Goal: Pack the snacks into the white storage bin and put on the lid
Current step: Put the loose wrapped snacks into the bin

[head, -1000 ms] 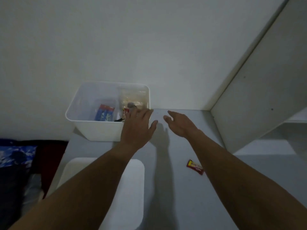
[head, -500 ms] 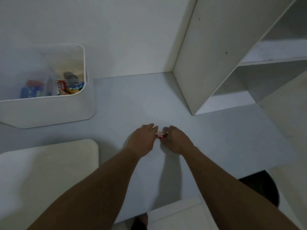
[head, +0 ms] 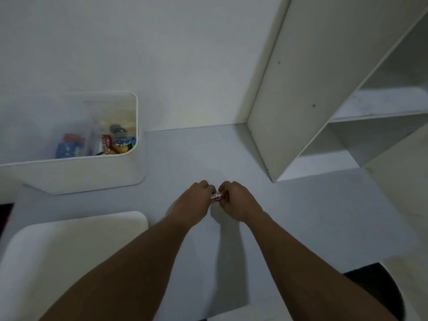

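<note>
A small red snack bar (head: 217,196) is pinched between my left hand (head: 193,202) and my right hand (head: 236,201), a little above the grey desk (head: 289,216). Each hand grips one end of the wrapper. The white storage bin (head: 97,174) stands open at the back left, against the wall. Inside it lie several snack packs (head: 108,142), blue, red and yellow. The white lid (head: 69,258) lies flat on the desk at the front left, under my left forearm.
A white shelf unit (head: 289,100) with open compartments stands at the right on the desk. A white wall runs behind the bin. A dark object (head: 375,290) shows below the desk's front right edge.
Both hands came back from the bin to the snack bar on the desk, closed on it and lifted it slightly. The camera turned right and down.
</note>
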`<state>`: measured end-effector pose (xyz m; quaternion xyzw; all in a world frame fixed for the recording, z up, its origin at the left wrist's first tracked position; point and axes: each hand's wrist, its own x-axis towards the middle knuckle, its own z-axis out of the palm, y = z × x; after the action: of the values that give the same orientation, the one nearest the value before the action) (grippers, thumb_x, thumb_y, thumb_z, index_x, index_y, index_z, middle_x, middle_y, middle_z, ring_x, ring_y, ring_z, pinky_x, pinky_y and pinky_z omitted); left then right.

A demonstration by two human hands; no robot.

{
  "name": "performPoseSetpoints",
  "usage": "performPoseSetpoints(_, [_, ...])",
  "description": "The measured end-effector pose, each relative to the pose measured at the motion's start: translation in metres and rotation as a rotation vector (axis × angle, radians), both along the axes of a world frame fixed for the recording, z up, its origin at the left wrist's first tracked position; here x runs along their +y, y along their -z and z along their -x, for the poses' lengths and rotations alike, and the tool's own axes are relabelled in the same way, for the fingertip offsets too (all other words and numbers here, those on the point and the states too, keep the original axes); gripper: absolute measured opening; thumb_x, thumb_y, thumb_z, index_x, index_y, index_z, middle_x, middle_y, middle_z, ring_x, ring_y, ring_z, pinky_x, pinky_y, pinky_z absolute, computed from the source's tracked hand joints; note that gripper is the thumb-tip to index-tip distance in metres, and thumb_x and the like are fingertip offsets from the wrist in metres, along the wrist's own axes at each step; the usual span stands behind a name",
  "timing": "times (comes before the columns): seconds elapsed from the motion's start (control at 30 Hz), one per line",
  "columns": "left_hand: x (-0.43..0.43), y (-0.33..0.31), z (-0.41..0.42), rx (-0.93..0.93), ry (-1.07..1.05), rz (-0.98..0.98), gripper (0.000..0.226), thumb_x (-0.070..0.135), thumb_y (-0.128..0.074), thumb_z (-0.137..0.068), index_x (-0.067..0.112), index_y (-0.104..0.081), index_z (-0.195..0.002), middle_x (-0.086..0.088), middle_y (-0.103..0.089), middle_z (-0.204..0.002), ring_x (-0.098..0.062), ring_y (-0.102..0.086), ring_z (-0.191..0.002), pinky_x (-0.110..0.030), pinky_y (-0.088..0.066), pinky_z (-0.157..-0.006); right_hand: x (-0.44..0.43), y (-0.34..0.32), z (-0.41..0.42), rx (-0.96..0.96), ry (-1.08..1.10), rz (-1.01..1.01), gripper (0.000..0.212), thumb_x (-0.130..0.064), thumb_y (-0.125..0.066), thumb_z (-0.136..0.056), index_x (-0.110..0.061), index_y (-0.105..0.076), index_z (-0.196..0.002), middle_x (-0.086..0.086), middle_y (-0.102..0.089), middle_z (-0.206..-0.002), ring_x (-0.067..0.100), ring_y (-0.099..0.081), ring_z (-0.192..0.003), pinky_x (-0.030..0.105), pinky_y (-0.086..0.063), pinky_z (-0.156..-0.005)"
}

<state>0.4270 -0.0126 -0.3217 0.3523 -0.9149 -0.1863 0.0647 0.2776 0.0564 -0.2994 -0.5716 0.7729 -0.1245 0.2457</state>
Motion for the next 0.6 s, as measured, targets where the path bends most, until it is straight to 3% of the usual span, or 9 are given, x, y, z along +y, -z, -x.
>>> performPoseSetpoints(0.17, [-0.035,-0.054,-0.048,0.036,-0.129,0.239,0.027,0.024,-0.066,-0.088,0.019,-0.063,-0.114,-0.003,-0.061,-0.109,-0.027,-0.059,-0.093,-0.039,-0.052,-0.068,-0.05,-0.052,-0.031,0.021,-0.064,0.108,0.014,-0.02,-0.061,-0.088,-0.013,-0.061,-0.1,0.009,-0.062,-0.095,0.026,-0.058,-0.086,0.032,-0.042,-0.068])
performPoseSetpoints(0.33, [-0.066,-0.102,-0.134,0.049,-0.37,0.559,0.037,0.029,-0.059,-0.089,0.016,-0.058,-0.124,-0.01,-0.06,-0.121,-0.031,-0.055,-0.109,-0.043,-0.046,-0.088,-0.101,-0.094,-0.076,0.002,-0.034,0.262,0.015,-0.026,-0.059,-0.088,-0.015,-0.061,-0.099,0.005,-0.063,-0.093,0.023,-0.058,-0.083,0.035,-0.047,-0.069])
performPoseSetpoints(0.47, [-0.084,-0.093,-0.198,-0.138,-0.57,0.473,0.046,0.04,-0.048,-0.093,0.014,-0.058,-0.13,-0.016,-0.06,-0.131,-0.036,-0.052,-0.124,-0.053,-0.037,-0.106,-0.136,-0.105,-0.122,0.022,-0.077,0.336,0.014,-0.028,-0.057,-0.088,-0.018,-0.061,-0.097,0.003,-0.061,-0.094,0.022,-0.057,-0.087,0.036,-0.048,-0.071])
performPoseSetpoints(0.6, [-0.088,-0.078,-0.233,-0.204,-0.566,0.368,0.06,0.051,-0.02,-0.099,0.021,-0.062,-0.13,-0.017,-0.062,-0.131,-0.037,-0.052,-0.128,-0.058,-0.03,-0.112,-0.166,-0.099,-0.161,0.061,-0.152,0.327,0.021,-0.032,-0.055,-0.092,-0.015,-0.063,-0.102,0.008,-0.061,-0.099,0.027,-0.056,-0.099,0.038,-0.049,-0.078])
